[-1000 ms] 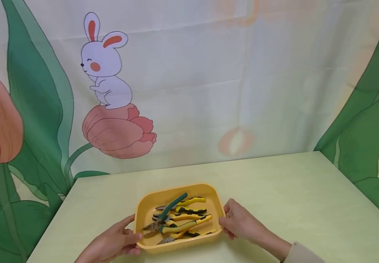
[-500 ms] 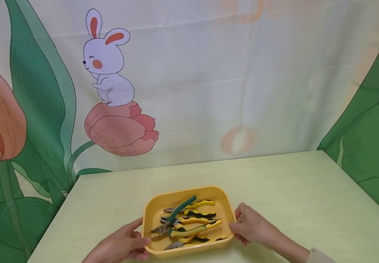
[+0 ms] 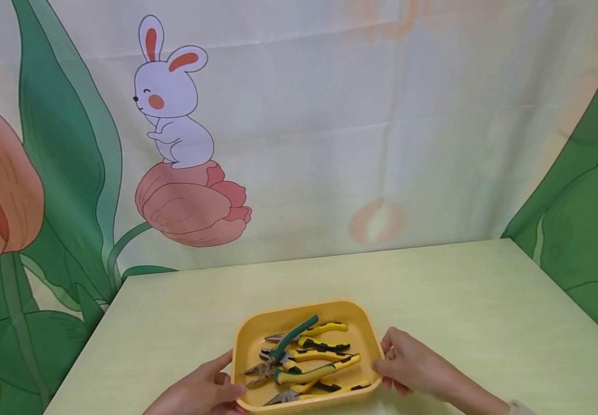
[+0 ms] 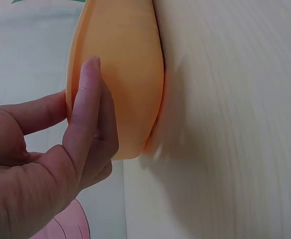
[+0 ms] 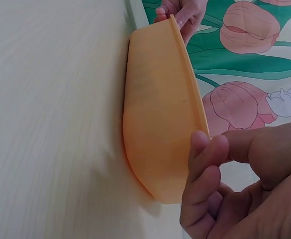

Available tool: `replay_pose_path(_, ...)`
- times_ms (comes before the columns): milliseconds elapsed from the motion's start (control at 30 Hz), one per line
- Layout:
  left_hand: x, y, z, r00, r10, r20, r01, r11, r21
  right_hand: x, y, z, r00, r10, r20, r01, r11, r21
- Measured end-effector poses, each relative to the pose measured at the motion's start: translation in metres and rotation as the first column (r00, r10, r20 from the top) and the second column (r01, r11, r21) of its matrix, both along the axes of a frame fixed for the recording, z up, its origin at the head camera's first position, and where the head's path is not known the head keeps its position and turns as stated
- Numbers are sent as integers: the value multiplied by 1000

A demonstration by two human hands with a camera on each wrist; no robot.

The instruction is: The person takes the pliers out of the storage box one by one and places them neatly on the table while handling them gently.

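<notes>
A yellow plastic tray (image 3: 353, 311) is near the front of the table, with several pliers in it. One pair of pliers with green-and-yellow handles (image 3: 299, 377) lies on top of others with yellow-and-black handles (image 3: 324, 355). My left hand (image 3: 202, 387) pinches the tray's left rim, thumb on the inside and fingers under the lip. On the opposite side my right hand (image 3: 418, 364) pinches the right rim between thumb and fingers. In both wrist views the tray's wall (image 4: 123, 64) stands close against the tabletop.
The pale green table (image 3: 433, 288) reaches back to a hanging cloth (image 3: 299, 173) printed with a rabbit and tulips. Its left and right edges show on either side.
Held by both hands, the tray has moved right and a little nearer the front in the head view. The pliers keep their places inside it. The head view has shifted slightly.
</notes>
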State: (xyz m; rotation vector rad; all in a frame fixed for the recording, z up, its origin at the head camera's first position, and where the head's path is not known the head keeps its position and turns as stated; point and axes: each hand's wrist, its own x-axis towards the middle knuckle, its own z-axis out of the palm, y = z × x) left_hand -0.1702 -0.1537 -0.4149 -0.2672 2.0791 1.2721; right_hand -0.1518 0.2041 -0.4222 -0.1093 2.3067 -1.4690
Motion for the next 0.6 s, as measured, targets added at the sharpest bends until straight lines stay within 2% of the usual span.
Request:
replay_pose_path(300, 3, 5, 0, 996, -82, -19, 82, 997, -15, -1, 8, 7, 988, -31, 152, 7, 987, 158)
replay_pose_path(500, 7, 13, 4, 997, -70, 14, 71, 997, -41, 3, 15, 10, 985, -7, 173, -19, 988, 151)
replay_pose_path(600, 7, 13, 2, 997, -75, 27, 75, 997, -32, 5, 17, 11, 983, -8, 184, -23, 986, 164)
